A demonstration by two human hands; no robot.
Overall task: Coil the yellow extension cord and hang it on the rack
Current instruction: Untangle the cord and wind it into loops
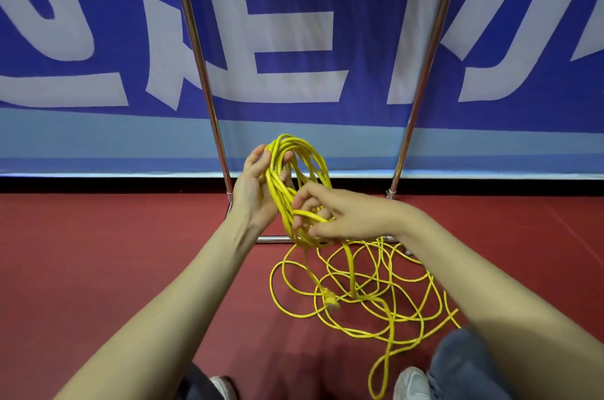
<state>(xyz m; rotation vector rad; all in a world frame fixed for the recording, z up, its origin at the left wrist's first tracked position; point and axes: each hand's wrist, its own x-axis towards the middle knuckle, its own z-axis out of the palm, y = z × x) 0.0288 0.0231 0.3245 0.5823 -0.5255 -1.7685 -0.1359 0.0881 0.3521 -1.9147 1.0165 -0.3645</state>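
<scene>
A bundle of yellow extension cord [302, 167] loops is raised in front of me, over my left hand [256, 190], whose palm is up with the fingers curled loosely round the loops. My right hand [340, 215] reaches across from the right and pinches a strand at the bundle's lower part. The rest of the cord lies in loose tangled loops on the red floor [369, 288], with a yellow plug end [330, 298] among them. The chrome rack [209, 86] stands just behind, its two uprights rising out of view and a base bar [273, 239] under my hands.
A blue and white banner [294, 40] fills the wall behind the rack. The red floor [114, 252] spreads left and right. My knees in dark trousers and white shoes [411, 383] sit at the bottom edge, near the cord's nearest loop.
</scene>
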